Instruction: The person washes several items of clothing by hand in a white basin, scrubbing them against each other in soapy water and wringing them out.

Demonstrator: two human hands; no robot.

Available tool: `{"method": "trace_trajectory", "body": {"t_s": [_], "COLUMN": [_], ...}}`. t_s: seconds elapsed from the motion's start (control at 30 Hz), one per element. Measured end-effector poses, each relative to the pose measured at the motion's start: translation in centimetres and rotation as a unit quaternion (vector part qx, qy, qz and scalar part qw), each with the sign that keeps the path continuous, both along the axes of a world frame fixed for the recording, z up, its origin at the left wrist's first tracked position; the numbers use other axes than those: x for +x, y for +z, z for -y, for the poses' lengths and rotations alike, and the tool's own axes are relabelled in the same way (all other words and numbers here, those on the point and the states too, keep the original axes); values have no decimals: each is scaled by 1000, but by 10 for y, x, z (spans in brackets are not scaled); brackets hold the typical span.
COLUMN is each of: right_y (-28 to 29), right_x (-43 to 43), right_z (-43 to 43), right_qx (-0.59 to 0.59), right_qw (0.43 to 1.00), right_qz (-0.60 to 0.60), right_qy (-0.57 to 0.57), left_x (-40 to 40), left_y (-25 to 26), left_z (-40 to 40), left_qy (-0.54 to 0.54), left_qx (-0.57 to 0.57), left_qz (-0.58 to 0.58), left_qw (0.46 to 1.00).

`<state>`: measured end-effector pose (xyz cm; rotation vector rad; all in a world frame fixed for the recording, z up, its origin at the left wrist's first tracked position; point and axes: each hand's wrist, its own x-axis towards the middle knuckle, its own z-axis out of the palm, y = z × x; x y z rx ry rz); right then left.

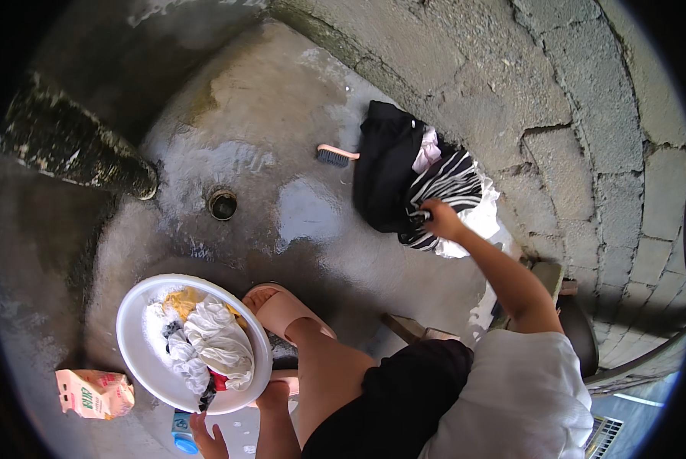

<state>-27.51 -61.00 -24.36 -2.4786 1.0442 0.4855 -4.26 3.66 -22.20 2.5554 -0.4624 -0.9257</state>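
My right hand grips a bunched part of a black-and-white striped garment. That garment lies in a pile on the wet floor, with black cloth, a small pale pink cloth and white fabric around it. Below the near rim of a white plastic basin, my left hand has its fingers apart and holds nothing visible. Inside the basin lie white cloth, yellow cloth, a bit of red cloth and suds; a dark piece reaches its rim.
A scrub brush rests beside the pile. A detergent-like bag and a blue-capped container stand near the basin. A round pipe opening is in the floor. A mossy post and a block wall border the area.
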Motion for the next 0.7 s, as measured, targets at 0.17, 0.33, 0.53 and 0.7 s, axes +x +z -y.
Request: {"method": "trace_trajectory", "body": {"t_s": [0.17,0.33,0.53,0.7], "right_y": [-16,-72,-16,75], "right_x": [24,28,66,58], "right_z": [110,149,121,123], "right_qx": [-35,-221,-379,-251], "right_qw": [971,935,894,892], "right_qz": [139,62,36,251], "right_qy": [-193,-270,-236,-282], "left_x": [5,12,8,7], "left_y": [19,11,50,27], "left_z": [-8,-2,-29,-21], "left_qy": [-99,-56,-47,-44], "left_qx": [89,60,110,103], "left_qz": [17,29,36,34], "left_qw": [991,996,992,993]}}
